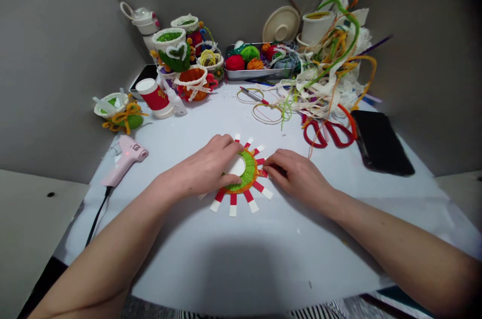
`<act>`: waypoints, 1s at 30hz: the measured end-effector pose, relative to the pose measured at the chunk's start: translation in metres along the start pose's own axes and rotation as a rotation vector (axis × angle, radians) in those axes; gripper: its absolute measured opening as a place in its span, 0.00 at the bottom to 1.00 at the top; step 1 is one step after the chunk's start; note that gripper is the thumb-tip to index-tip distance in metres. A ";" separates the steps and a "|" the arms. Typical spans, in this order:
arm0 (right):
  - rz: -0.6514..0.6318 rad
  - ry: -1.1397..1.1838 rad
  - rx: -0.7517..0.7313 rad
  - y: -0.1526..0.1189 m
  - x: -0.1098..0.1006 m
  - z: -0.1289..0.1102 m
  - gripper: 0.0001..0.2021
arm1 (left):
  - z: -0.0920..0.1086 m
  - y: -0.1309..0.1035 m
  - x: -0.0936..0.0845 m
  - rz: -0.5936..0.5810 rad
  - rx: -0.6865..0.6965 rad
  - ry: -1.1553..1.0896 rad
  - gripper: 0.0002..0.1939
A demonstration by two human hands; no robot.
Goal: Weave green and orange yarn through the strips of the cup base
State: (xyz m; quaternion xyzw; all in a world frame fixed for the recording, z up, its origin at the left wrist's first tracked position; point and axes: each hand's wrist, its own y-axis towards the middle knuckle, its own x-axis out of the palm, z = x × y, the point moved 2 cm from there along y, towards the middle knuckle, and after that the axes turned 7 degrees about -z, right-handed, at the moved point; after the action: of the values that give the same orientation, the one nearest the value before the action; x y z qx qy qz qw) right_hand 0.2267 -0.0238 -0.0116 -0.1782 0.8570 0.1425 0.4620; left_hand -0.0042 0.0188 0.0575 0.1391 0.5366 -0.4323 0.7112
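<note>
A round craft piece (248, 171) lies at the middle of the table, with a white centre, a green yarn ring, an orange edge and red-and-white strips fanned outward. My left hand (215, 164) grips its left side, thumb and fingers on the green ring and white centre. At the right side, my right hand (295, 174) pinches one of the red-and-white strips between thumb and fingers. The strips under my left hand are mostly hidden.
A pink glue gun (127, 155) with a black cord lies left. Decorated cups (171, 50), a glue bottle (176, 100) and a yarn tray (259, 74) stand behind. Red scissors (316, 137), tangled yarn and lace (320, 83) and a black phone (382, 142) are right.
</note>
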 end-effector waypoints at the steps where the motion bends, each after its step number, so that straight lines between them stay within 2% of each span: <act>1: 0.000 0.002 0.001 0.000 0.000 0.000 0.09 | 0.001 0.000 0.000 -0.002 -0.031 0.040 0.22; 5: 0.018 0.038 -0.048 -0.003 -0.003 -0.002 0.08 | 0.007 -0.001 -0.001 -0.037 -0.071 0.128 0.16; 11: 0.062 0.062 -0.239 -0.010 -0.015 -0.008 0.09 | 0.008 -0.002 -0.005 -0.001 0.118 0.138 0.13; 15: -0.033 -0.026 -0.316 -0.017 -0.020 -0.015 0.11 | 0.003 0.000 -0.003 -0.051 0.175 0.028 0.16; 22: -0.194 -0.153 -0.467 -0.029 -0.022 -0.027 0.14 | 0.000 0.002 -0.003 -0.093 0.141 -0.132 0.15; 26: -0.278 -0.175 -0.465 -0.034 -0.018 -0.029 0.14 | 0.000 0.003 -0.004 -0.090 0.146 -0.169 0.15; 30: -0.274 -0.198 -0.405 -0.036 -0.017 -0.027 0.14 | 0.000 0.003 -0.004 -0.099 0.142 -0.186 0.15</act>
State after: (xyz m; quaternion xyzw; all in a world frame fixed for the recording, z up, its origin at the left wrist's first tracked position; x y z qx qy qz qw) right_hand 0.2308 -0.0639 0.0148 -0.3665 0.7295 0.2642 0.5135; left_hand -0.0026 0.0225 0.0602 0.1219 0.4425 -0.5150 0.7240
